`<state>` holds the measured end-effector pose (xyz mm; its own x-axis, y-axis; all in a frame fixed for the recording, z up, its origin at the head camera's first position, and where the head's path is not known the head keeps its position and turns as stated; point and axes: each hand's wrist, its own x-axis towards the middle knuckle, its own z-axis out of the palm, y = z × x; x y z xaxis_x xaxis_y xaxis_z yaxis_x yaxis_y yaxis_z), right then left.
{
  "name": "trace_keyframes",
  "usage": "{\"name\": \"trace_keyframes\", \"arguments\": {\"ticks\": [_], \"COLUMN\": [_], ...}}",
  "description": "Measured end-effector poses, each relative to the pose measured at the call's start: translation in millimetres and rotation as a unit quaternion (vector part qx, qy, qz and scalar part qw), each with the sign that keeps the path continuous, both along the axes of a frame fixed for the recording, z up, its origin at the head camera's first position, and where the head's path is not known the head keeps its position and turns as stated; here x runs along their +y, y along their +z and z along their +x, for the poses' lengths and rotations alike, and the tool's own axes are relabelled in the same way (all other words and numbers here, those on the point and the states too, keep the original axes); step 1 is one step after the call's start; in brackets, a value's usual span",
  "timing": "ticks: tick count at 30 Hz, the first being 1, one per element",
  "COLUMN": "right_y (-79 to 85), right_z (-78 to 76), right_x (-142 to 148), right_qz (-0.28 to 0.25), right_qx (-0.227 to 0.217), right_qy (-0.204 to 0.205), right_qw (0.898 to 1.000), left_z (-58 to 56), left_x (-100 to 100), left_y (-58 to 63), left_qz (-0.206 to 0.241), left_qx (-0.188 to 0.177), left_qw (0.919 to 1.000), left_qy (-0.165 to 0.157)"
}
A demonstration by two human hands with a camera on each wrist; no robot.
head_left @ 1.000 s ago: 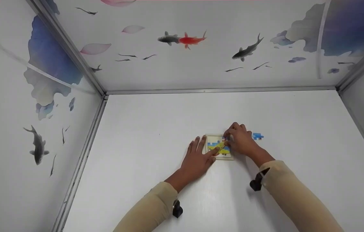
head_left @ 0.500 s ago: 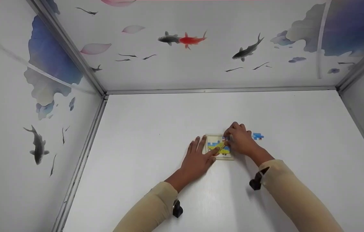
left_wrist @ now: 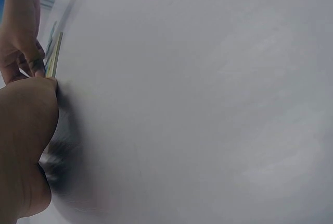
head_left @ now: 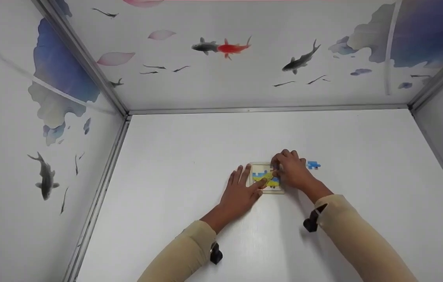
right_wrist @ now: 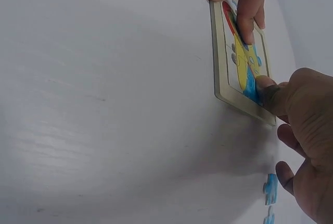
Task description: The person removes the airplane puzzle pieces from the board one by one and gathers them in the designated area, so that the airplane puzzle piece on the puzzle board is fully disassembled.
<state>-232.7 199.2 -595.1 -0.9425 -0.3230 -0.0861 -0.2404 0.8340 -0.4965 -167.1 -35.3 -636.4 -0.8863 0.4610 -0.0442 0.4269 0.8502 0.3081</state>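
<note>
A small wooden jigsaw puzzle [head_left: 261,168] lies flat on the white table, with blue and yellow pieces set inside its pale frame. My left hand [head_left: 239,196] rests at its left side, fingers straight. In the right wrist view, the thumb of that left hand [right_wrist: 248,10] reaches onto the yellow part of the picture. At the upper right of the puzzle, my right hand [head_left: 293,169] has its fingers curled, pinching a puzzle piece mostly hidden beneath them. Its thumb [right_wrist: 268,87] touches the blue area near the frame's edge. The left wrist view shows mainly bare tabletop.
Loose blue puzzle pieces [head_left: 313,165] lie just right of my right hand. The white tabletop [head_left: 190,149] ends at a metal rail [head_left: 245,110] along the back. Walls printed with fish stand behind and on the left; another wall stands on the right.
My right hand's fingertips have shifted very slightly left over the puzzle. The left hand stays in place, and the loose pieces lie as before.
</note>
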Motion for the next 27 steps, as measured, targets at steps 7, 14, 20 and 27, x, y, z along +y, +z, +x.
{"name": "trace_keyframes", "arguments": {"ticks": [7,14,20,27], "right_y": [-1.7,-3.1,-1.9,0.1], "right_z": [-0.5,-1.8,-0.7,1.3], "right_x": [-0.1,0.0,-0.5,-0.1], "right_qz": [0.006,0.021,0.024,0.038], "right_qx": [-0.001,0.0,0.022,0.043], "right_qy": [0.002,0.008,0.012,0.033], "right_qw": [1.0,1.0,0.999,0.998], "left_z": [0.3,1.4,0.0,-0.5], "left_x": [0.4,1.1,-0.3,-1.2], "left_y": [-0.8,0.9,-1.3,-0.6], "left_qz": [-0.003,-0.016,0.001,0.007], "left_qx": [-0.003,0.002,0.002,-0.009], "left_qw": [1.0,0.9999,1.0,0.9999], "left_qy": [-0.001,0.002,-0.001,0.002]}}
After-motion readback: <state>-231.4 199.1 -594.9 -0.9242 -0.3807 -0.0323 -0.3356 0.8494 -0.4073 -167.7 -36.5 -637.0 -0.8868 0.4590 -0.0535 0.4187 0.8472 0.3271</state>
